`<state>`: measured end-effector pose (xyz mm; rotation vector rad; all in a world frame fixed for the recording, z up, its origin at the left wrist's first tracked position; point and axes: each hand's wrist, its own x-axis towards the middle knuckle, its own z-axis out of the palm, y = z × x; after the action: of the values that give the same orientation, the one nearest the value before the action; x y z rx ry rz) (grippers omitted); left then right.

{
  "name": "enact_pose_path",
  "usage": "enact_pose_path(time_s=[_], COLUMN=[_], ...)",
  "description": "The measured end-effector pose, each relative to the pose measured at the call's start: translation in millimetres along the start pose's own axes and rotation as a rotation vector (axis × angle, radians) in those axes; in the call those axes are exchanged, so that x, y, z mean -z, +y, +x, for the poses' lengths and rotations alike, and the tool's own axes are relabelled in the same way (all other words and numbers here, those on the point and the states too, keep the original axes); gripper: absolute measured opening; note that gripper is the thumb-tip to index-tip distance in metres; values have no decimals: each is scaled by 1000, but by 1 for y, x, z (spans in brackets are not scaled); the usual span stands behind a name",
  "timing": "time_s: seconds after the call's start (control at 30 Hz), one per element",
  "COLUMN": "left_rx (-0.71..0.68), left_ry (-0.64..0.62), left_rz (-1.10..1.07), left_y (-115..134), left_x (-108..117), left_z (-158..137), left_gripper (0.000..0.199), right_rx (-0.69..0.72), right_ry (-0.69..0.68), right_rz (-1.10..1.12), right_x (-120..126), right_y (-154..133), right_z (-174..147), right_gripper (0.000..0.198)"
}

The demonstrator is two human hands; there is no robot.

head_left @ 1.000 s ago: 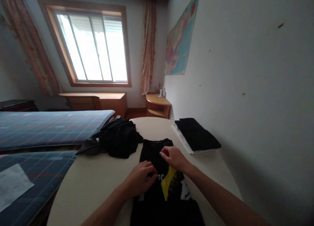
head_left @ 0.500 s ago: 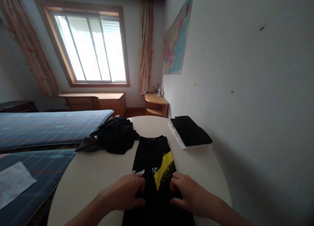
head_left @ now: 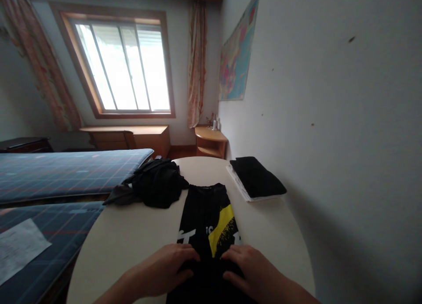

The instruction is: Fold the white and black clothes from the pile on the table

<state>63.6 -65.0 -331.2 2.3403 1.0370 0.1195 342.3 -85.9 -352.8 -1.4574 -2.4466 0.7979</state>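
Note:
A black shirt (head_left: 201,211) with a yellow patch and white lettering lies folded into a long strip on the round table. Its collar points away from me, and the near end runs out of the picture. On its left edge rests my left hand (head_left: 169,264), fingers stretched over the cloth and thumb apart from them. My right hand (head_left: 252,269) lies on the opposite edge in much the same pose, open against the fabric. Both palms are hidden from above.
A crumpled heap of dark clothing (head_left: 158,183) sits at the table's left edge. Folded black and white clothes (head_left: 257,176) are stacked at the right, near the wall (head_left: 346,185). Plaid mattresses (head_left: 66,174) stand to the left, a paper sheet (head_left: 21,247) on the nearer one.
Both hands have slid slightly toward me along the shirt, and their fingertips are closer together. More of the white lettering shows. The clothing piles stay in place.

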Motion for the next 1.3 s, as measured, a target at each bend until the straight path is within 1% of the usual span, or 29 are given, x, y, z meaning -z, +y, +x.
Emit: enact_pose_path(time_s=[0.07, 0.13, 0.17, 0.27, 0.3, 0.33, 0.47, 0.5, 0.63, 0.8, 0.9, 1.07, 1.3], left_rx=[-5, -5, -5, -8, -12, -18, -31, -32, -40, -51, -44, -57, 1], left_ry=[1, 14, 23, 45, 50, 51, 48, 49, 51, 61, 92, 106, 131], left_rz=[-6, -12, -17, -29, -32, -35, -41, -41, -54, -57, -62, -57, -55], left_y=[-2, -3, -3, -1, 0, 0, 2, 2, 5, 8, 6, 1, -7], left_x=[-3, -4, -5, -4, -4, -4, -4, -4, -2, -2, -3, -5, -10], left_z=[0, 0, -1, -2, -3, -3, -2, -2, -3, -1, 3, 11, 16], left_gripper=[40, 42, 41, 38, 37, 37, 36, 36, 36, 33, 32, 31, 28], right_rx=[7, 29, 41, 71, 71, 66, 43, 40, 7, 20, 22, -13, -69], right_ry=[21, 42, 44, 33, 36, 47, 77, 81, 116, 122, 134, 146, 137], right_rz=[-16, 1, 11, 33, 44, 60, 118, 126, 163, 247, 250, 188, 134], right_x=[0, 1, 2, 4, 4, 3, -1, -2, -4, 5, 9, 6, 10], right_y=[-4, -8, -10, -12, -12, -12, -9, -9, -11, -14, -11, -3, 3], right_z=[1, 1, 0, 0, 0, 0, 2, 3, 3, -5, -8, -6, -4], right_gripper=[38, 41, 38, 17, 14, 15, 36, 34, 13, 7, 8, 13, 22])
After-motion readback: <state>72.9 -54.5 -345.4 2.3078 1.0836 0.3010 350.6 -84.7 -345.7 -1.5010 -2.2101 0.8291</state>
